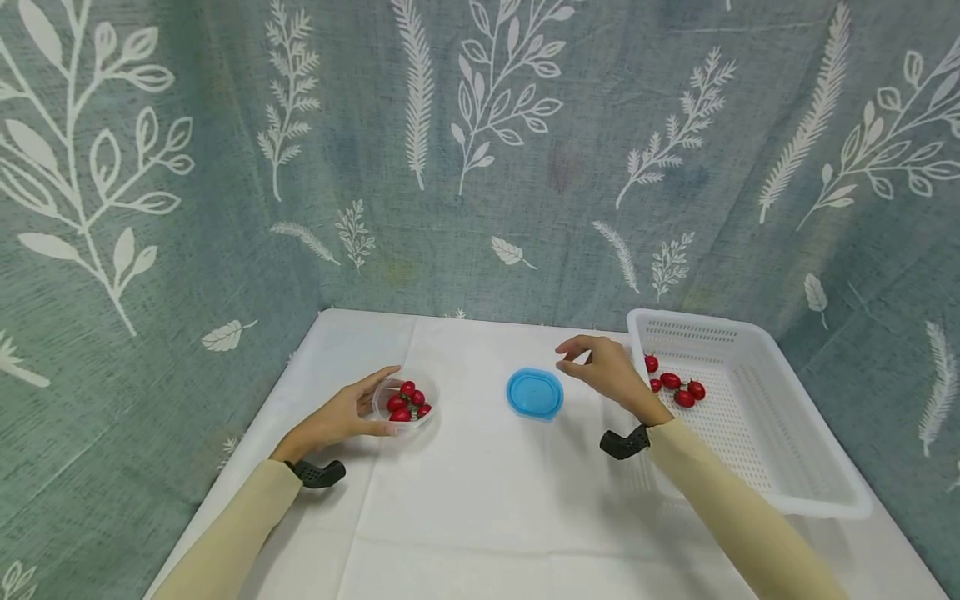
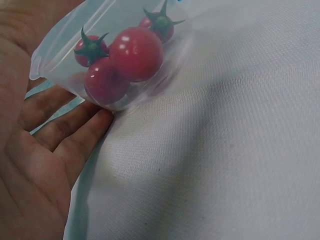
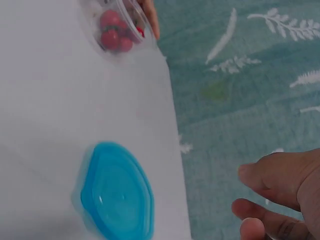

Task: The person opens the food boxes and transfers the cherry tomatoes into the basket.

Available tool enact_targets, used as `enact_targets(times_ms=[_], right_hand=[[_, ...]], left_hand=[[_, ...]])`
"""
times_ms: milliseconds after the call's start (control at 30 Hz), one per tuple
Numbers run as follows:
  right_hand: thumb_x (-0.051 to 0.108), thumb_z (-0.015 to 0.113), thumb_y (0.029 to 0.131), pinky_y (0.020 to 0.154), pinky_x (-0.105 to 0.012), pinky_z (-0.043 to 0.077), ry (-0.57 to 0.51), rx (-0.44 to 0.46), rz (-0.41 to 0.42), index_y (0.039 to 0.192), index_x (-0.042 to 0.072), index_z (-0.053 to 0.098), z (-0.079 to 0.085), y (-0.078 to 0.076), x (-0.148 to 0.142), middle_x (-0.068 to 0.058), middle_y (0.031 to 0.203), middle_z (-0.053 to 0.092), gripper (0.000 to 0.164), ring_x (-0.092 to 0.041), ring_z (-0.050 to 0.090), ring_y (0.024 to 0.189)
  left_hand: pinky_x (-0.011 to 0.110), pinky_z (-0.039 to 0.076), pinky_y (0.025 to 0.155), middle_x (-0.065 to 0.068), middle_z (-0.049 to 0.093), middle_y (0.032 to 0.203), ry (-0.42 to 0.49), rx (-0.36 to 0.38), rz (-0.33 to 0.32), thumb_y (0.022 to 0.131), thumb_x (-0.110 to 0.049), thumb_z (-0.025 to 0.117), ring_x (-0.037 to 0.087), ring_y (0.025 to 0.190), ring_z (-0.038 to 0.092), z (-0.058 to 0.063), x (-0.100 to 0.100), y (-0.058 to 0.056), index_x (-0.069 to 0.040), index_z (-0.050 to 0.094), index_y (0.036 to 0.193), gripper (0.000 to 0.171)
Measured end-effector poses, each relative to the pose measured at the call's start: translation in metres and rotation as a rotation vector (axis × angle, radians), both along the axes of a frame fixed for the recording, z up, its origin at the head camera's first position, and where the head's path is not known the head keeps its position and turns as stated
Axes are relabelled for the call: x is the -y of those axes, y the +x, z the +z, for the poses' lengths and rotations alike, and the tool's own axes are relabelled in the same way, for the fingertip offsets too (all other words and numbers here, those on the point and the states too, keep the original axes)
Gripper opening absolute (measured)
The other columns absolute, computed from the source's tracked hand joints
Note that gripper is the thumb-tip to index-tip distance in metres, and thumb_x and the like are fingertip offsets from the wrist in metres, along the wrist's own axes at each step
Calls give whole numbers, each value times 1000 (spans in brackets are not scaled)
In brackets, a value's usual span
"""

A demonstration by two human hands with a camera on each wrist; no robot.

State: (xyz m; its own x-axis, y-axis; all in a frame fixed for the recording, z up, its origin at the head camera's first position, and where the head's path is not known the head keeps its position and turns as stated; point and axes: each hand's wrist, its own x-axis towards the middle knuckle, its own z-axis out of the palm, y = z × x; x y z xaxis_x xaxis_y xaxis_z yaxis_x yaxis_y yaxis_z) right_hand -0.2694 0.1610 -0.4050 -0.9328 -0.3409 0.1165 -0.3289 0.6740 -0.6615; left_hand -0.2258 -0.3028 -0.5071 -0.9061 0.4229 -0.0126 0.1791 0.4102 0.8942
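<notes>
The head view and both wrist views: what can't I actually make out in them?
Round clear plastic tub: partly cut off by the left wrist view's top edge.
Small red tomatoes inside it: exact count unclear; they overlap in the head view.
White perforated plastic basket: partly hidden by the beige right sleeve in the head view.
Round blue plastic lid: lower end cut off by the right wrist view's bottom edge.
</notes>
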Motion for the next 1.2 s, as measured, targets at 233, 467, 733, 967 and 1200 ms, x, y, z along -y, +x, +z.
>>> enact_targets(times_ms=[233, 467, 733, 967, 1200], right_hand=[[23, 75, 96, 62, -33, 52, -9, 17, 82, 117, 17, 75, -5, 1, 39, 0, 101, 72, 21, -19, 59, 74], [25, 75, 96, 62, -32, 53, -8, 20, 160, 117, 16, 76, -12, 5, 80, 4, 98, 72, 22, -17, 61, 69], [24, 74, 97, 59, -29, 53, -33, 25, 269, 117, 18, 75, -17, 11, 127, 4, 102, 72, 21, -15, 61, 65], [24, 75, 96, 60, -26, 53, -39, 70, 349, 120, 13, 75, -27, 19, 160, 4, 104, 73, 26, -13, 61, 68], [22, 76, 95, 60, -23, 55, -18, 135, 387, 118, 9, 77, -33, 22, 183, 4, 104, 74, 27, -20, 69, 71]], left_hand=[[59, 31, 117, 3, 18, 170, -12, -9, 11, 82, -35, 89, 41, 155, 15, 0, 0, 1, -33, 25, 164, 104], [59, 30, 118, 3, 16, 171, -3, -6, 6, 83, -35, 89, 40, 155, 12, -3, 1, 1, -33, 25, 164, 103], [60, 29, 118, 4, 18, 170, 2, -13, 12, 83, -33, 89, 39, 155, 13, -1, 0, 2, -32, 26, 164, 103], [59, 30, 118, 7, 21, 169, -31, -1, 27, 81, -36, 90, 39, 155, 16, -3, -2, 1, -33, 27, 164, 104], [59, 31, 118, 7, 19, 170, -13, 0, 17, 83, -31, 89, 39, 155, 17, -1, -1, 1, -33, 25, 164, 103]])
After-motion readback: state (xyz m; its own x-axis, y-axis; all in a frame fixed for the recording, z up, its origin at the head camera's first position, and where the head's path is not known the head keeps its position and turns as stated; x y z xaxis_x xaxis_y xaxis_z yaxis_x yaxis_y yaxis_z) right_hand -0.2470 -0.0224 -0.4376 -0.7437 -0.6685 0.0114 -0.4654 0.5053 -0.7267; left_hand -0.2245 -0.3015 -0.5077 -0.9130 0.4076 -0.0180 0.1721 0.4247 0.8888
